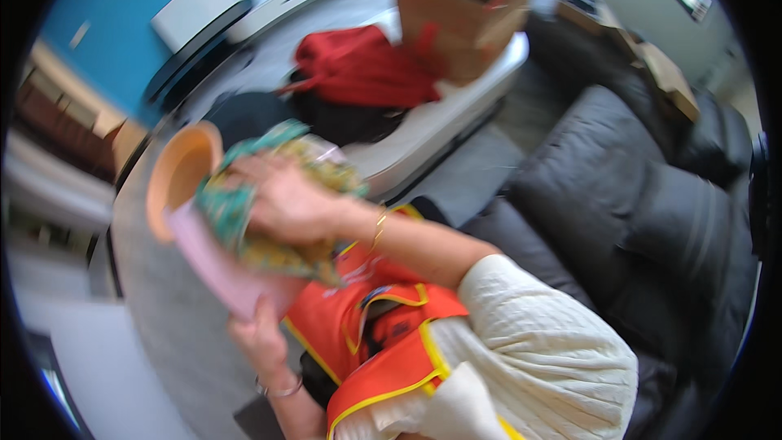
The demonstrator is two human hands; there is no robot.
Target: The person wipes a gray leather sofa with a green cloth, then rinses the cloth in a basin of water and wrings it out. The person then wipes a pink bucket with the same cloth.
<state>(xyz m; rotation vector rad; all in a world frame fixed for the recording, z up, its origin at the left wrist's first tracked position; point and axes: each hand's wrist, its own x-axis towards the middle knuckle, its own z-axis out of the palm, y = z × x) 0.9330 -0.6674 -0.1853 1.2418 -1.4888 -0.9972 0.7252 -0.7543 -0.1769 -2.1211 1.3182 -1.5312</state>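
My left hand (259, 333) grips the lower edge of a smooth pale pink object (223, 278), whose exact kind is hidden by cloth and blur. Over it lies a crumpled green and yellow patterned cloth (226, 214). My right hand (293, 201), blurred, presses on this cloth with spread fingers; whether they also pinch it I cannot tell. Just beyond the pink object, an orange tub (183, 177) lies with its hollow side showing. Below my hands is the red apron (391, 379) with yellow trim that I wear.
A grey surface (171, 330) stretches beneath the tub and my left hand. Farther off, a white low table (421, 134) bears a red cloth item (366, 67) and an open cardboard box (458, 24). A dark leather sofa (611, 214) stands at right.
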